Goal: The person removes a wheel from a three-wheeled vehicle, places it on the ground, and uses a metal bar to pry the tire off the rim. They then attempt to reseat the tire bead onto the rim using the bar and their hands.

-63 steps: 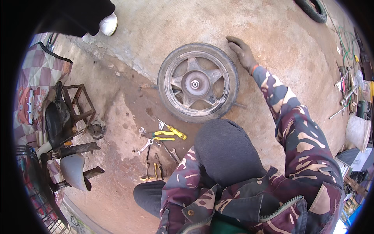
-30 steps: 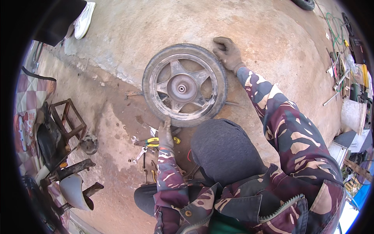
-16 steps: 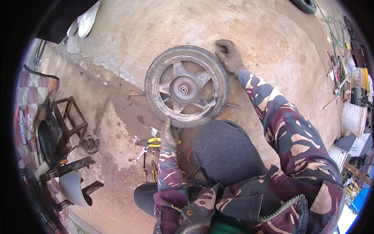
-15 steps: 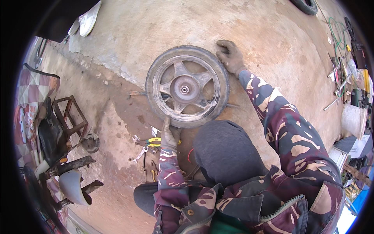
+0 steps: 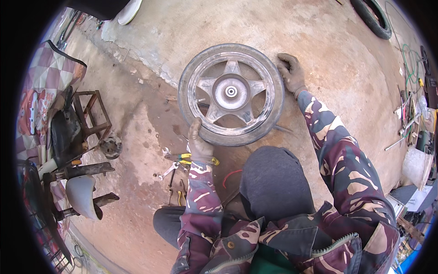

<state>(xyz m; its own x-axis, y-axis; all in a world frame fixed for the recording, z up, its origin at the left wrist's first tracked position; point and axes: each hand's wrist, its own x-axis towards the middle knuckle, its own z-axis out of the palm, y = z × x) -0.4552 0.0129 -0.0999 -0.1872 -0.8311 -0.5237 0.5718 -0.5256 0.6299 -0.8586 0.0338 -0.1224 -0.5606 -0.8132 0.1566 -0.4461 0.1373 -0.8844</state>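
A motorcycle wheel with a five-pointed star hub and a black tyre lies in front of me, its worn rim facing up. My left hand grips the tyre's near left edge, thumb on top and fingers hidden beneath. At the far right edge my right hand is bent against the tyre, its fingers curled and partly out of sight. Both hands look dark with grime. Beside my left wrist lie yellow-handled pliers and a spanner, with several other hand tools nearer me.
At left stand a rusty metal frame, fork-like tubes with a pale curved cover, and a checked cloth. A loose tyre lies far right. Tools and a green hose line the right edge. My knee is close to the wheel.
The wheel has turned slightly clockwise, with both hands staying at its edge. The whole view has shifted, so the wheel and hands appear further right.
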